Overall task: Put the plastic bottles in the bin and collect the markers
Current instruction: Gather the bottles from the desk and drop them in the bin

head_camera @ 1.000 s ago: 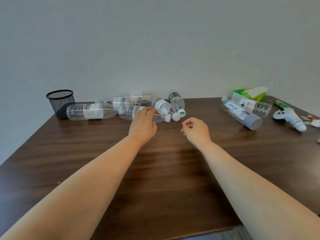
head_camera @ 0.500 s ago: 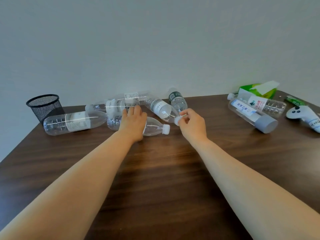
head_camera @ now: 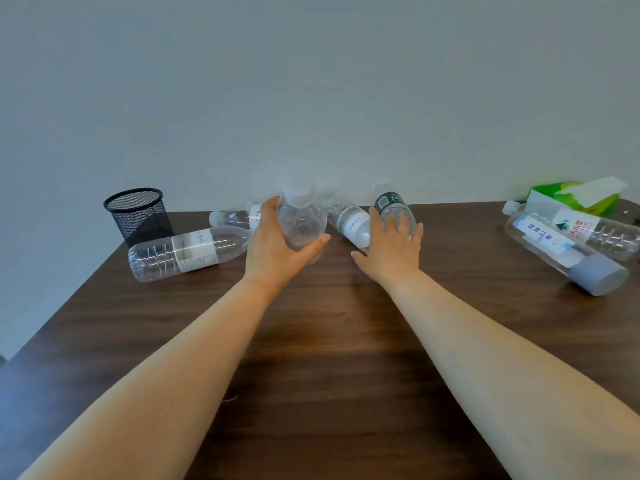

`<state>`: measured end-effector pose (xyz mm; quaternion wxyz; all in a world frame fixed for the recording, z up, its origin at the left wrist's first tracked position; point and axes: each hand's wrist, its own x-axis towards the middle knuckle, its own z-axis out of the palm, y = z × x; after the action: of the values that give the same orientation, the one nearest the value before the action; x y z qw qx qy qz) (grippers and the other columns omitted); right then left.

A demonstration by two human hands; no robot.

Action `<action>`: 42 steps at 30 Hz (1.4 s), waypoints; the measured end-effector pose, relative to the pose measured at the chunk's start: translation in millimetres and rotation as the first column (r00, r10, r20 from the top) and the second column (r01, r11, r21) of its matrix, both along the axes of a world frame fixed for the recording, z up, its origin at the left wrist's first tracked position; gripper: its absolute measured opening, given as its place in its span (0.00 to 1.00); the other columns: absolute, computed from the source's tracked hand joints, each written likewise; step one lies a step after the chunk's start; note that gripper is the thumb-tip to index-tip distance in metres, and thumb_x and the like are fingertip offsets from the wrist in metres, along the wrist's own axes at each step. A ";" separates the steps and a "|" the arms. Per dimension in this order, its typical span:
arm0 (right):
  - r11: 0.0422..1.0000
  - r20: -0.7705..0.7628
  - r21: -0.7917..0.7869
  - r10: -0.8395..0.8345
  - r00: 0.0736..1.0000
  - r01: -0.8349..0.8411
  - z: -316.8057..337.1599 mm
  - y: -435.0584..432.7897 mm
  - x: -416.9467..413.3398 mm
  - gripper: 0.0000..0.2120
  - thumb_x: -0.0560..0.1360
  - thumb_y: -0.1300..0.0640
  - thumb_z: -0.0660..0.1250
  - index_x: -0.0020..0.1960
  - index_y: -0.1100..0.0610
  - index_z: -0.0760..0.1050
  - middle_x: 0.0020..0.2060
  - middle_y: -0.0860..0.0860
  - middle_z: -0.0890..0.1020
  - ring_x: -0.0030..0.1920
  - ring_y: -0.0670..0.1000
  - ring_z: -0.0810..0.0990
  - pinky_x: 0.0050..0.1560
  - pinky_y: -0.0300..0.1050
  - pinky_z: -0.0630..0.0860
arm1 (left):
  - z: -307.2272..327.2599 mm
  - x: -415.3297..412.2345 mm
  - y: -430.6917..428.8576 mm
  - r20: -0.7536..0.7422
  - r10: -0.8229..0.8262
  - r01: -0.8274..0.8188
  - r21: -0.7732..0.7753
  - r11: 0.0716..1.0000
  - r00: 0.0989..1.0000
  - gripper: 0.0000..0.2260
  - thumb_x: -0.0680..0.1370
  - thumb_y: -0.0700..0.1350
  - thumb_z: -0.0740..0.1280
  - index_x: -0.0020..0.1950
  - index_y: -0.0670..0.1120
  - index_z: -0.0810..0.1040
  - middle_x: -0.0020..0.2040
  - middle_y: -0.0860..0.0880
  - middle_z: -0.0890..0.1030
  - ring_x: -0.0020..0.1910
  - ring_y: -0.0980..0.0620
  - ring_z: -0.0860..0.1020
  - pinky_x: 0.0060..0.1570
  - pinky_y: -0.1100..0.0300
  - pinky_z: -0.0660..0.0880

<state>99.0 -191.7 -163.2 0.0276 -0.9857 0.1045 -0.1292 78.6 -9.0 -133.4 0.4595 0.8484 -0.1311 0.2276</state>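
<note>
Clear empty plastic bottle (head_camera: pixel 300 226) clasped in left hand (head_camera: pixel 277 249), raised cap-up.
Right hand (head_camera: pixel 393 245) spread flat across dark-labelled clear bottle (head_camera: pixel 394 210); probably light, crushable, slippery, best gripped mid-body.

A: Where are the plastic bottles?

B: One clear bottle (head_camera: pixel 300 223) stands tilted, white cap up, off the tabletop. A large one (head_camera: pixel 188 252) lies on its side at left, a smaller one (head_camera: pixel 239 217) behind it.

A: And further right?

B: A white-labelled bottle (head_camera: pixel 349 220) and a dark-labelled bottle (head_camera: pixel 393 207) lie mid-table; two more, (head_camera: pixel 564 252) and (head_camera: pixel 595 228), lie far right. The black mesh bin (head_camera: pixel 138 214) stands upright, far left.
</note>
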 end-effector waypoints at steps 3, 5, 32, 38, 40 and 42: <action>1.000 0.010 0.003 0.025 1.000 -0.025 -3.0 10.5 1.7 0.39 0.72 0.41 0.65 0.75 0.55 0.52 0.69 0.60 0.67 0.71 0.62 0.61 0.71 0.60 0.54 | 3.3 -1.6 10.5 -0.009 0.020 -0.020 -0.002 1.000 1.000 0.38 0.67 0.53 0.75 0.69 0.43 0.59 0.65 0.45 0.73 0.63 0.47 0.73 0.57 0.58 0.69; 0.993 0.048 0.096 0.069 0.996 -0.074 -5.8 19.2 -2.7 0.34 0.72 0.46 0.67 0.71 0.56 0.57 0.63 0.60 0.70 0.64 0.62 0.70 0.64 0.55 0.66 | 6.8 -5.4 17.4 0.000 0.028 -0.028 -0.010 1.000 1.000 0.38 0.68 0.53 0.75 0.69 0.42 0.59 0.65 0.44 0.73 0.64 0.46 0.73 0.58 0.57 0.70; 0.213 0.390 0.796 0.535 0.750 -0.566 0.2 401.9 -119.0 0.29 0.74 0.53 0.67 0.72 0.55 0.59 0.64 0.53 0.70 0.60 0.51 0.73 0.57 0.42 0.74 | 22.2 -172.8 340.9 -0.034 0.550 -0.527 -0.342 0.778 0.834 0.36 0.73 0.48 0.70 0.73 0.43 0.53 0.73 0.46 0.62 0.52 0.64 0.72 0.55 0.72 0.62; 0.228 0.296 0.822 0.612 0.734 -0.522 -15.7 463.2 -117.1 0.31 0.74 0.50 0.66 0.72 0.55 0.58 0.65 0.57 0.71 0.58 0.61 0.77 0.58 0.61 0.75 | -27.0 -178.4 418.8 -0.339 0.601 -0.684 -0.231 0.692 0.724 0.34 0.69 0.52 0.74 0.68 0.45 0.62 0.66 0.43 0.70 0.62 0.43 0.73 0.58 0.46 0.75; 0.259 0.261 0.821 0.623 0.737 -0.509 -20.8 473.1 -110.9 0.30 0.74 0.50 0.66 0.72 0.54 0.58 0.64 0.57 0.71 0.58 0.61 0.78 0.58 0.60 0.75 | -49.0 -179.4 435.6 -0.483 0.560 -0.696 -0.156 0.701 0.673 0.34 0.68 0.53 0.75 0.67 0.44 0.63 0.64 0.42 0.72 0.59 0.43 0.75 0.53 0.45 0.78; 0.283 0.229 0.819 0.637 0.736 -0.499 -23.7 479.2 -103.3 0.30 0.74 0.49 0.66 0.72 0.54 0.59 0.63 0.56 0.72 0.57 0.60 0.78 0.58 0.59 0.76 | -71.6 -181.3 447.4 -0.581 0.532 -0.693 -0.078 0.716 0.615 0.35 0.68 0.55 0.74 0.68 0.44 0.63 0.64 0.42 0.73 0.58 0.42 0.75 0.53 0.45 0.78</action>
<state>-4.3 287.5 -186.9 0.5351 -0.8195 -0.2033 0.0276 -102.7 438.4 -205.0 0.4905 0.7901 0.3350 0.1514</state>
